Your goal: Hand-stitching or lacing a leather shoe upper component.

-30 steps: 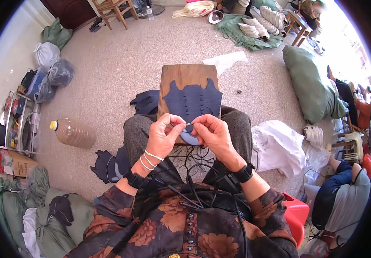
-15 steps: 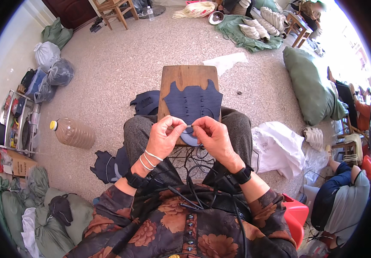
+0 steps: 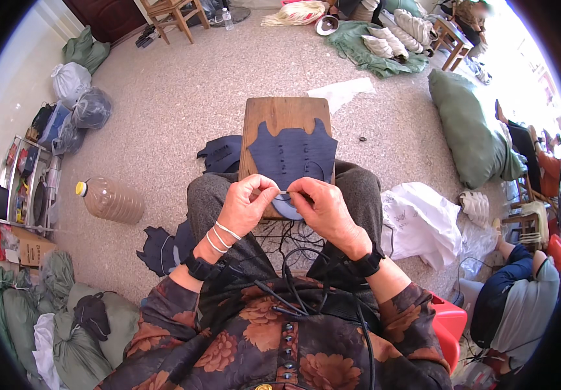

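Observation:
A dark blue flat cut piece [image 3: 295, 153] with notched edges and two rows of small dark stitches or slits lies on a wooden stool [image 3: 274, 107] between my knees. A dark cord loops over its right part. Just past its near edge, my left hand [image 3: 249, 200] and my right hand [image 3: 322, 205] pinch finger to thumb, close together. A thin, pale, needle-like sliver [image 3: 283, 192] spans between the fingertips; its exact kind is too small to tell. Below the fingers shows a lighter blue rounded part [image 3: 287, 208].
More dark blue pieces lie by the stool [image 3: 220, 155] and near my left leg [image 3: 158, 250]. A large brown-tinted bottle [image 3: 112, 200] stands at left, white cloth [image 3: 420, 224] at right. Green sacks [image 3: 469, 130] and seated people are further right. Black cables hang across my lap.
Both hands have shifted very slightly, still pinching at the same place. The blue piece stays put on the stool.

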### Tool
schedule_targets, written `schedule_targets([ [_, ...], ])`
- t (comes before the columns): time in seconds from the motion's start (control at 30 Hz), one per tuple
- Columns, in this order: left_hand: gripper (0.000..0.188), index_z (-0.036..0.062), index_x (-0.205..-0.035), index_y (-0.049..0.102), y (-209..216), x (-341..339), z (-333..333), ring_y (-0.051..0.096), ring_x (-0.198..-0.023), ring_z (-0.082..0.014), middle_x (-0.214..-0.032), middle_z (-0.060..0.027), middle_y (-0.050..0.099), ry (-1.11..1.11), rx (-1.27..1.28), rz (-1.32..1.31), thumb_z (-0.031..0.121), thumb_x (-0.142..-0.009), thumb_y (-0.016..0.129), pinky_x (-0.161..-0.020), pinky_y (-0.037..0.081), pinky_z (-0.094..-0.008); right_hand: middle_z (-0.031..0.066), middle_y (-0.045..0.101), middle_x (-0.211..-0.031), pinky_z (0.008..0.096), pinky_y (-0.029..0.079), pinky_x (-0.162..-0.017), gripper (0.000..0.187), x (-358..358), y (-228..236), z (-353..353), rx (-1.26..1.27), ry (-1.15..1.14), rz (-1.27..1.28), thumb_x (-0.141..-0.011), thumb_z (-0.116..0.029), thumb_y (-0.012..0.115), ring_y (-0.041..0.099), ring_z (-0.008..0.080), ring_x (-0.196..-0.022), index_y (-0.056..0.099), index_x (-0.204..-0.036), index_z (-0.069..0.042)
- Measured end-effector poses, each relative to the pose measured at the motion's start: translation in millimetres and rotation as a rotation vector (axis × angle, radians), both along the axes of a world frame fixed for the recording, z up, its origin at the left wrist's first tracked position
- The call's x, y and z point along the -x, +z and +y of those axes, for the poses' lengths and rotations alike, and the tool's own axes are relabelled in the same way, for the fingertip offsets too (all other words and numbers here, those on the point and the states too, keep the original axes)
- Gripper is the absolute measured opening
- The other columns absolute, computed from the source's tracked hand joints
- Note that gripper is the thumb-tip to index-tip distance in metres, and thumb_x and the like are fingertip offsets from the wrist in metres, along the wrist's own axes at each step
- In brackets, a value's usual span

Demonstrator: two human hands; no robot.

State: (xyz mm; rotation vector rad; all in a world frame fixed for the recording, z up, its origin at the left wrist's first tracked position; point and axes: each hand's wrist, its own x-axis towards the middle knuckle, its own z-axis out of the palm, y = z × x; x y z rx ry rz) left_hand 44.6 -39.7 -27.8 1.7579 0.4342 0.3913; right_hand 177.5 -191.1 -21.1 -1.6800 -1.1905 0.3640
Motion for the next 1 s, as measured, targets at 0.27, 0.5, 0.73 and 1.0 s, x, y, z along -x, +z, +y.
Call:
schedule_targets([
  [0.27, 0.008, -0.0004, -0.091, 0.066, -0.1, -1.0, 1.0, 0.058, -0.075, -0.0035, -0.084, 0.001, 0.065, -0.002, -0.073, -0.012, 0.007, -0.094, 0.068, -0.068, 0.049, -0.0209, 0.0149, 0.068, -0.081, 0.0344, 0.053, -0.063, 0.007, 1.9, -2.8, -0.9, 0.03, 0.006, 0.135, -0.091, -0.004, 0.062, 0.069, 0.0258, -0.071, 0.064, -0.094, 0.001],
  [0.5, 0.004, -0.0019, -0.092, 0.064, -1.9, -1.2, -2.4, 0.061, -0.08, -0.0061, -0.087, -0.0007, 0.061, -0.024, -0.121, -0.092, 0.001, -0.093, 0.067, -0.072, 0.05, -0.0203, 0.0069, 0.068, -0.076, 0.024, 0.053, -0.061, 0.012, 2.1, -9.3, 0.6, 0.049, 0.007, 0.485, -0.095, -0.007, 0.061, 0.066, 0.0092, -0.068, 0.063, -0.094, 0.005],
  [0.73, 0.004, -0.0017, -0.092, 0.064, 0.3, -1.1, -6.4, 0.061, -0.078, -0.0057, -0.087, -0.0005, 0.061, 0.015, -0.139, -0.091, 0.001, -0.093, 0.067, -0.07, 0.05, -0.0199, 0.0063, 0.068, -0.075, 0.0239, 0.054, -0.061, 0.011, 6.0, -13.6, 2.8, 0.031, -0.016, 0.548, -0.095, -0.006, 0.062, 0.066, 0.009, -0.067, 0.063, -0.095, 0.005],
  [1.0, 0.015, 0.0015, -0.087, 0.068, -7.2, -3.3, -7.9, 0.05, -0.061, 0.0007, -0.069, 0.0014, 0.062, 0.132, 0.219, -0.001, 0.014, -0.094, 0.071, -0.052, 0.038, -0.0168, 0.0054, 0.068, -0.077, 0.0241, 0.053, -0.06, 0.012, 10.6, -12.8, 4.0, -0.013, -0.035, 0.531, -0.096, -0.007, 0.062, 0.066, 0.0085, -0.068, 0.064, -0.096, 0.005],
])
